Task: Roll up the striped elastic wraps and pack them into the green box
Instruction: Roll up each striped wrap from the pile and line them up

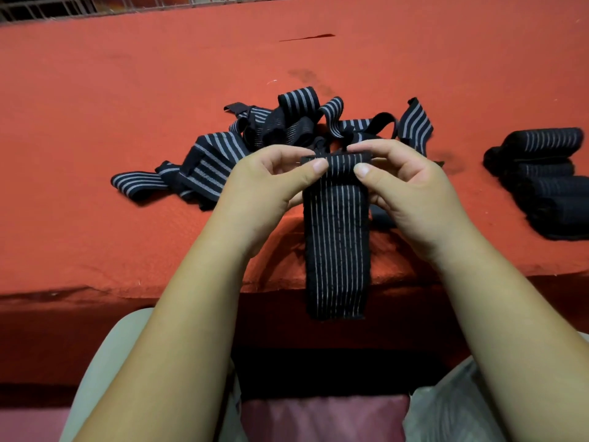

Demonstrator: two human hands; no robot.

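Note:
A black elastic wrap with thin pale stripes (336, 237) hangs flat over the front edge of the red table (127, 106). Its top end is folded into a small roll, and my left hand (271, 183) and my right hand (404, 186) each pinch one side of that roll between thumb and fingers. Behind my hands lies a tangled heap of unrolled striped wraps (255, 138). At the right edge of the table sit several rolled wraps (545, 180) side by side. No green box is in view.
The table's red cloth has a dark slit (307, 37) near the back and a wire grid (95, 6) behind it. My knees (121, 362) are below the table's front edge.

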